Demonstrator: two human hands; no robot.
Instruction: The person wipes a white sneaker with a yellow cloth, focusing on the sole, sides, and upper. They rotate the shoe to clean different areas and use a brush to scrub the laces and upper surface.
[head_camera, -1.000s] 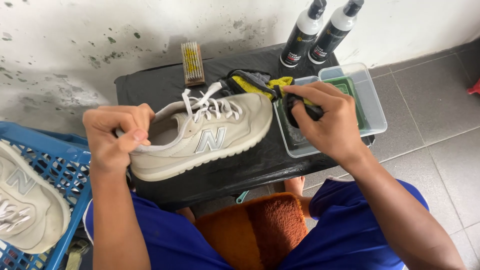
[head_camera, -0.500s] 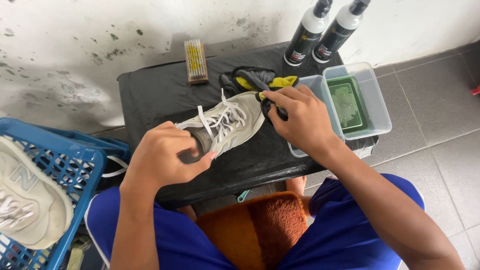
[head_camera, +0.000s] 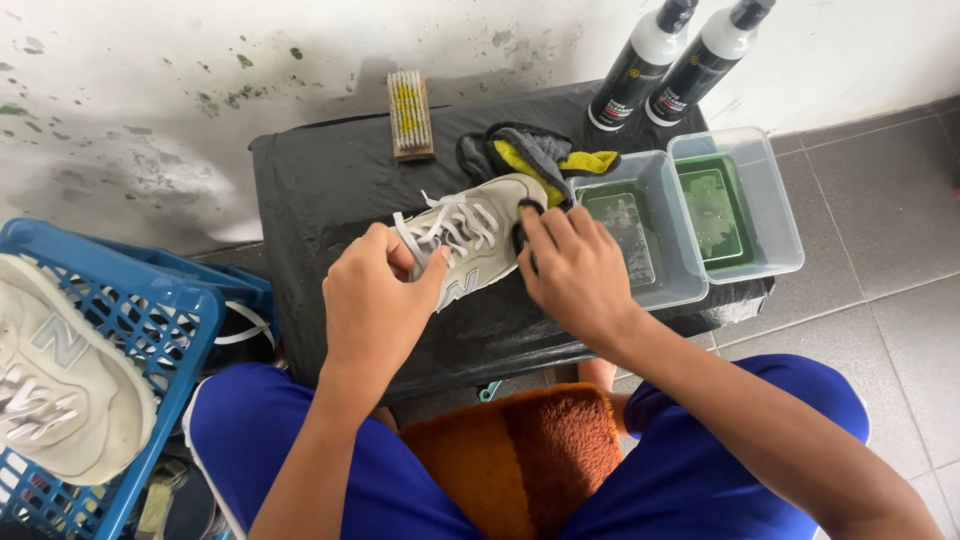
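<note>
The beige sneaker (head_camera: 470, 240) lies on the low black-covered table (head_camera: 320, 190), gripped between both hands with its laces up and its toe pointing away toward the wall. That table is the biggest thing ahead of the hands, and its wet dark cover probably keeps the mess off the top; there is bare room on it left of the left hand, while its near edge runs just under both wrists. Well to the left of the left hand sits a blue plastic crate (head_camera: 150, 320) carrying a second pale sneaker (head_camera: 60, 390), near enough to reach but apart from the work. Below the hands, between the knees, is an orange-brown towel (head_camera: 520, 450). Just right of the right hand stand two clear tubs (head_camera: 690, 215) of greenish water, touching one another and reaching close to the table's right edge, so there is little spare room on that side. Beyond the tubs two black-and-white spray bottles (head_camera: 670, 60) lean by the wall. Beyond the right hand's fingertips lies a grey and yellow cloth (head_camera: 540, 155), touching the shoe's toe, and farther left by the wall a small wooden brush (head_camera: 410, 112) rests bristles up. The left hand (head_camera: 375, 300) is closed around the sneaker's heel and collar, thumb by the laces, seemingly to steady it. The right hand (head_camera: 575, 270) is curled over the toe end, pressing something dark against it; I cannot tell what that is.
</note>
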